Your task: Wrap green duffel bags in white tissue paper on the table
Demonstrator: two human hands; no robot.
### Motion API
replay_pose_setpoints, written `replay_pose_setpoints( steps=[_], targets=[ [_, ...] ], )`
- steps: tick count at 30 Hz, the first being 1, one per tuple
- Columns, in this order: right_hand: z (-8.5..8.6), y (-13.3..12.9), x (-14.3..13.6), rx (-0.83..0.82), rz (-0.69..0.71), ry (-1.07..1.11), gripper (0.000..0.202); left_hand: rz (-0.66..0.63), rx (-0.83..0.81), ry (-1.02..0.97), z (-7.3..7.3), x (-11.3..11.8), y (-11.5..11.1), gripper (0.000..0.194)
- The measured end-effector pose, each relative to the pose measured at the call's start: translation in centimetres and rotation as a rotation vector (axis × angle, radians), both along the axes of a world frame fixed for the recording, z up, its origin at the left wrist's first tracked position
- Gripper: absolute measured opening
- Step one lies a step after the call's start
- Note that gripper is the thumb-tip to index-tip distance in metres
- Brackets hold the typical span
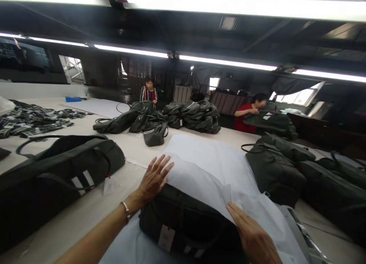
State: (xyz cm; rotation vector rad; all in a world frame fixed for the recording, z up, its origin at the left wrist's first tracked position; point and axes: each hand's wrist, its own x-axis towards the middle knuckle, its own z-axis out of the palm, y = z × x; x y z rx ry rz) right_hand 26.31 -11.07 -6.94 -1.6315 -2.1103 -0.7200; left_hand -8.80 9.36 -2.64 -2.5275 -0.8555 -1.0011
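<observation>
A dark duffel bag (194, 214) lies in front of me on a large white plastic sheet (206, 157), which also covers part of its top. From its near side hangs a white tag (166, 238). My left hand (154, 178) rests at the bag's upper left corner on the sheet's edge, fingers spread, with a white band on the wrist. At the right end, my right hand (250, 229) lies along the sheet and the bag's side, fingers stretched out and close together. Neither hand is wrapped round anything.
Left stands another dark duffel bag (63, 172) with white stripes. Several bags (274, 172) line the right side. Bags are heaped (191, 115) across the table, and webbing straps (34, 117) lie far left. Two people (148, 92) work behind the table, one in red (243, 119) handling a bag.
</observation>
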Motion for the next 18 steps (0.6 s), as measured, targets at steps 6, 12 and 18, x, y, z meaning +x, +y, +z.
replay_pose_setpoints(
  steps=[6,12,18],
  targets=[
    [1.4,1.0,0.7,-0.038,0.016,0.027,0.053,0.019,-0.195,0.258,-0.5,-2.0,5.1,0.046],
    [2.2,1.9,1.6,-0.067,0.105,0.020,0.057,0.014,-0.278,0.282,-3.6,-4.2,6.0,0.086],
    [2.6,2.3,2.5,-0.117,0.112,0.029,0.057,0.000,-0.148,0.087,-3.6,-4.0,7.3,0.025]
  ],
)
